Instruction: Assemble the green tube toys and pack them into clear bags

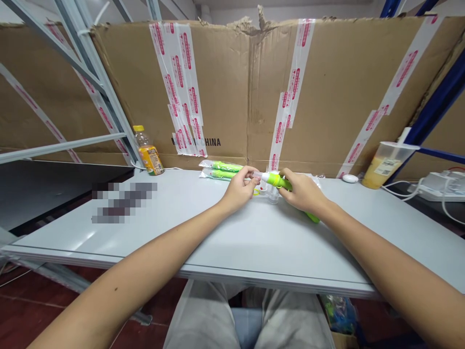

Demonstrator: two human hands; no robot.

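My right hand (300,189) is closed round a lime-green stick (274,180) with a white collar, tilted over the table, its lower end showing below my palm. At the other end my left hand (240,186) pinches a clear plastic tip (256,175) by the white collar. Whether that tip is joined to the stick I cannot tell. Just below my hands lie a small clear plastic piece (272,198) and a yellow ring-like bit (256,192). Behind my left hand are green sticks in clear wrappers (221,170), partly hidden by my fingers.
A tall cardboard sheet (225,97) stands along the table's back edge. On the left is a juice bottle (150,157); on the right, a drink cup with a straw (387,165), a white oval case (350,179) and a power strip (438,186) with cables. Metal posts flank the white table (203,237).
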